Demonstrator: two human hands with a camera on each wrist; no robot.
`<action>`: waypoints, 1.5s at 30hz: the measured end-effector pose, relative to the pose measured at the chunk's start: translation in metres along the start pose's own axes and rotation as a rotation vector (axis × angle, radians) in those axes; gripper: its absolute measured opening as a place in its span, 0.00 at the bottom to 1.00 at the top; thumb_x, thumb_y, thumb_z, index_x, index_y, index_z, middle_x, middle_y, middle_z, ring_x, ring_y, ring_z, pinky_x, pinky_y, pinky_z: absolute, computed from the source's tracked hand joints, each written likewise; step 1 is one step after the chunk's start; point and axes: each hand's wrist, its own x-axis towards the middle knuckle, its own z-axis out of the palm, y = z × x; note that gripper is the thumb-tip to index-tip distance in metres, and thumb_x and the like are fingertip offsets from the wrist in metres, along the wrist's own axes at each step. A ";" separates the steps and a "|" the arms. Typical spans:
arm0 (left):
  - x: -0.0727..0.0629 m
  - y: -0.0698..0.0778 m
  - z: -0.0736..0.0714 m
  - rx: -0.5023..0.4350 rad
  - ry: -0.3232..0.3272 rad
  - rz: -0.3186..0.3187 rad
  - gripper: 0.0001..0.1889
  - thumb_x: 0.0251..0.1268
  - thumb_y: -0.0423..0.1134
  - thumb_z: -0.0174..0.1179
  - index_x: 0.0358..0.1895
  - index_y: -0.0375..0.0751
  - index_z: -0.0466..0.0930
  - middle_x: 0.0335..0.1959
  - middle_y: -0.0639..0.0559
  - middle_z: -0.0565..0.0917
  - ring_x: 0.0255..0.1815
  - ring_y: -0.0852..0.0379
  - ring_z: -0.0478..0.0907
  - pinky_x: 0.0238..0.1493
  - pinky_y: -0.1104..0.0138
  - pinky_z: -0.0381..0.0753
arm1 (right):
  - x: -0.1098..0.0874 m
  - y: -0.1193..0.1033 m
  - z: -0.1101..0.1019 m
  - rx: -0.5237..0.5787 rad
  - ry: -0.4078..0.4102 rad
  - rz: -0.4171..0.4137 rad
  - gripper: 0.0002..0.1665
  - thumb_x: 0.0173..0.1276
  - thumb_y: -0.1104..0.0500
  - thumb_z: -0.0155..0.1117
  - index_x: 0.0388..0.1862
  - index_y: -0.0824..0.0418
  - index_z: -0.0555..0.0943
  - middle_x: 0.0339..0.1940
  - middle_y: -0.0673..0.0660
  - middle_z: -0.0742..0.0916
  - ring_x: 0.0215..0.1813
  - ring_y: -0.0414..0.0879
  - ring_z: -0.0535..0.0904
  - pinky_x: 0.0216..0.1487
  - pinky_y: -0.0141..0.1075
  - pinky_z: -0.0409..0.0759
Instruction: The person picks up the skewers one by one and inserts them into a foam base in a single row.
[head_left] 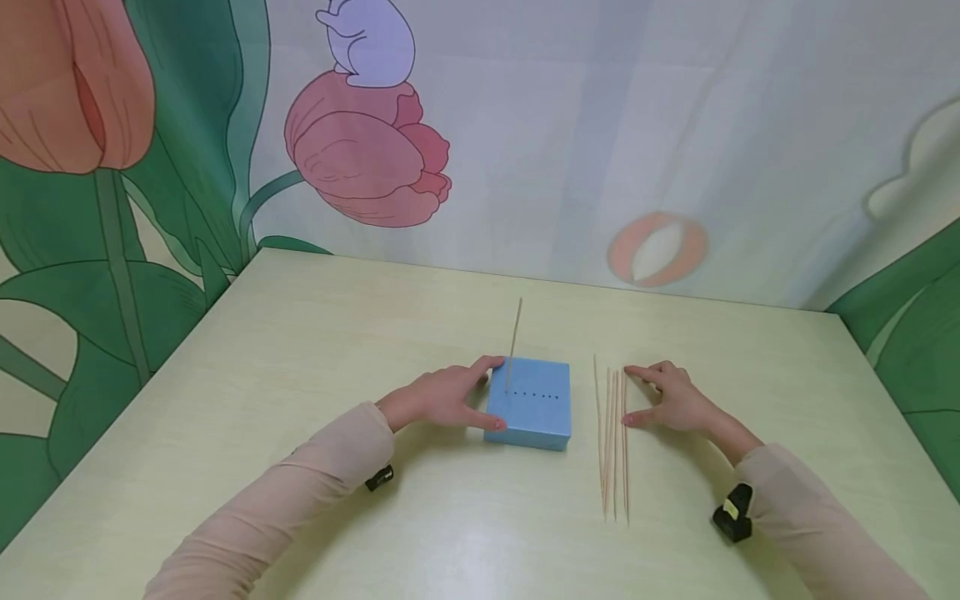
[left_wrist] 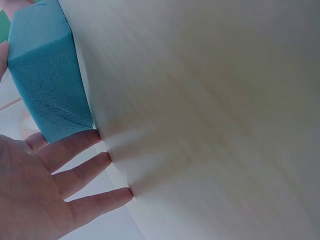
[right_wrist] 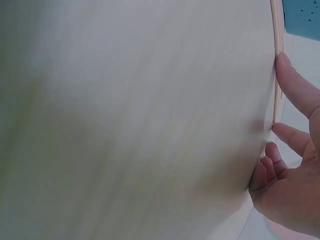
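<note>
The left hand (head_left: 444,396), fingers straight and spread, spans the left side of a blue foam block (head_left: 536,422), thumb and index finger touching it, well in from the worktop's (head_left: 450,542) far edge. An upright skewer (head_left: 515,333) stands in it. Toward the right edge, the right hand's (head_left: 675,400) parted thumb and index finger touch the outermost of several loose skewers (head_left: 617,467), gripping none.
</note>
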 end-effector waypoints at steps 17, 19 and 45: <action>-0.002 0.000 0.011 -0.017 -0.019 -0.007 0.49 0.49 0.65 0.59 0.71 0.52 0.44 0.65 0.45 0.65 0.63 0.49 0.64 0.55 0.55 0.66 | -0.006 -0.001 0.010 0.078 0.012 0.029 0.42 0.48 0.57 0.74 0.57 0.74 0.65 0.47 0.67 0.72 0.49 0.59 0.64 0.53 0.53 0.62; -0.002 0.000 0.011 -0.020 -0.020 -0.006 0.49 0.49 0.65 0.60 0.71 0.51 0.44 0.65 0.46 0.65 0.63 0.49 0.64 0.56 0.56 0.65 | -0.005 -0.001 0.010 0.100 0.013 0.041 0.41 0.48 0.58 0.75 0.54 0.75 0.65 0.45 0.65 0.71 0.48 0.58 0.64 0.52 0.52 0.62; 0.003 0.000 -0.003 -0.002 -0.055 -0.002 0.51 0.50 0.66 0.58 0.71 0.51 0.40 0.66 0.44 0.63 0.63 0.49 0.63 0.54 0.54 0.66 | -0.012 -0.028 -0.023 0.570 0.258 -0.022 0.40 0.61 0.69 0.60 0.69 0.62 0.53 0.28 0.47 0.84 0.30 0.40 0.82 0.34 0.32 0.79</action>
